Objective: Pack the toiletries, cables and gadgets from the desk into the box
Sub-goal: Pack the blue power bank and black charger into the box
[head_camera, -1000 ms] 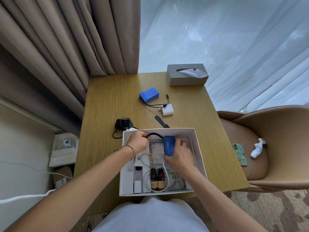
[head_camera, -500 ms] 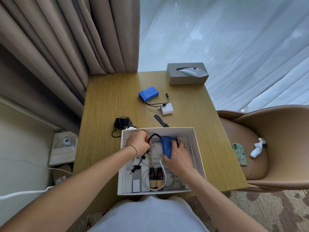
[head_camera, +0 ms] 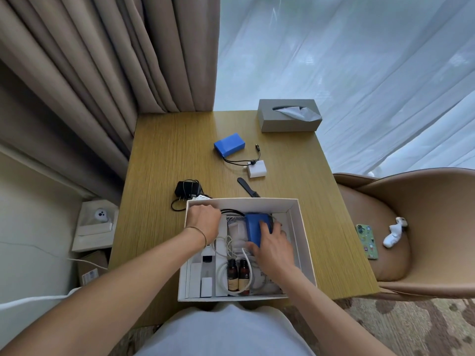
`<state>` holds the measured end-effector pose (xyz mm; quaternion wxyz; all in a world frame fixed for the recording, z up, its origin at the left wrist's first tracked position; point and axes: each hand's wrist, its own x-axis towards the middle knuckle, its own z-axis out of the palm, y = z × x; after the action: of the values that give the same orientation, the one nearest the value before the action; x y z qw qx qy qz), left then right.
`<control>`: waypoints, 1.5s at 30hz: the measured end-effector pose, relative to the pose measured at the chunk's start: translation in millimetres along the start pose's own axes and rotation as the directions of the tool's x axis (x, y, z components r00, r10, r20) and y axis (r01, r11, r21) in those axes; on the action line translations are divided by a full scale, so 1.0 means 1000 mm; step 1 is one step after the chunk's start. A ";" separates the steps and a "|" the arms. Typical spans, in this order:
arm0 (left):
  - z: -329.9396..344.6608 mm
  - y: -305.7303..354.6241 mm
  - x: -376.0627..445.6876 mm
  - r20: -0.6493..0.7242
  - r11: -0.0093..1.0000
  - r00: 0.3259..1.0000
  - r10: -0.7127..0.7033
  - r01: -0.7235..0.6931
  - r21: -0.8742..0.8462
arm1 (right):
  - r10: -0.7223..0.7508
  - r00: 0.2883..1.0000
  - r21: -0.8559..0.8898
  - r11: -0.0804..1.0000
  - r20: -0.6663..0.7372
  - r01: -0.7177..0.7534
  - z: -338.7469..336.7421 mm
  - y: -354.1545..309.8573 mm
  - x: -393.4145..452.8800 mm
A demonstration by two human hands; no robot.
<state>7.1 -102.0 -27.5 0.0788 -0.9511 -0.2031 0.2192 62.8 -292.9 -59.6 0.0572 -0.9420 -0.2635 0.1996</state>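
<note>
While the right hand (head_camera: 273,246) grips a blue pack (head_camera: 254,228) and the left hand (head_camera: 204,222) pinches its black cable (head_camera: 232,213), the white box (head_camera: 305,242) also holds two brown bottles (head_camera: 237,276).

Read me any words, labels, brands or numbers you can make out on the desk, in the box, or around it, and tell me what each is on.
No text can be read here.
Two brown bottles in the box: labels too small to read.
Printed sheet under the right hand: print blurred.
Cardboard carton on the floor: sticker unreadable.
Phone case on the chair: only small stickers, nothing legible.
</note>
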 end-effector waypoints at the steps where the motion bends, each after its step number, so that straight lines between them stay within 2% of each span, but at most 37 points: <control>1: 0.000 0.001 -0.001 0.010 1.000 1.000 0.000 0.000 0.003 | 0.006 1.000 0.005 1.000 0.004 -0.006 -0.001 -0.001 0.000; 5: -0.002 0.006 0.000 0.066 0.999 0.998 0.011 -0.014 0.040 | 0.019 1.000 0.021 1.000 -0.009 -0.018 -0.012 -0.006 -0.001; 7: -0.005 0.008 0.002 0.089 0.999 0.996 0.011 -0.014 0.037 | 0.006 0.998 0.066 0.998 -0.060 -0.002 -0.020 -0.010 0.000; 9: -0.013 0.008 0.001 0.053 1.000 0.999 0.010 -0.010 -0.012 | -0.020 0.993 0.129 0.991 -0.120 0.035 -0.029 -0.015 0.002; 12: -0.029 0.001 -0.008 -0.142 0.990 0.990 0.009 -0.029 -0.140 | -0.046 0.982 0.211 0.974 -0.181 0.084 -0.045 -0.027 0.006; 15: -0.042 -0.023 -0.015 -0.356 0.943 0.934 -0.034 -0.088 -0.321 | -0.075 0.967 0.304 0.941 -0.244 0.149 -0.060 -0.045 0.014; 18: -0.041 -0.061 -0.011 -0.417 0.865 0.903 -0.103 -0.126 -0.485 | -0.088 0.963 0.361 0.915 -0.257 0.180 -0.071 -0.065 0.025; 21: -0.031 -0.097 0.001 -0.376 0.822 0.914 -0.151 -0.096 -0.561 | -0.091 0.965 0.416 0.889 -0.248 0.191 -0.077 -0.084 0.037; 24: -0.013 -0.126 0.019 -0.299 0.825 0.943 -0.146 -0.051 -0.562 | -0.069 0.967 0.444 0.879 -0.244 0.175 -0.076 -0.102 0.049; 28: 0.007 -0.141 0.043 -0.173 0.852 0.983 -0.064 -0.036 -0.522 | -0.057 0.967 0.447 0.879 -0.250 0.167 -0.069 -0.114 0.050; 34: 0.031 -0.135 0.084 -0.046 0.905 0.994 0.099 -0.109 -0.411 | 0.004 0.972 0.470 0.876 -0.235 0.110 -0.058 -0.125 0.045; 39: 0.046 -0.127 0.106 0.023 0.943 0.975 0.220 -0.206 -0.262 | 0.047 0.974 0.491 0.868 -0.220 0.069 -0.053 -0.127 0.033; 45: 0.048 -0.126 0.119 -0.042 0.922 0.978 0.203 -0.206 -0.328 | 0.071 0.971 0.502 0.863 -0.228 0.055 -0.051 -0.130 0.027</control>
<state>39.3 65.4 -85.8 -0.1042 -0.9676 -0.1363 0.1855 43.2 -168.3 5.7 0.3319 -0.9123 -0.1895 0.1470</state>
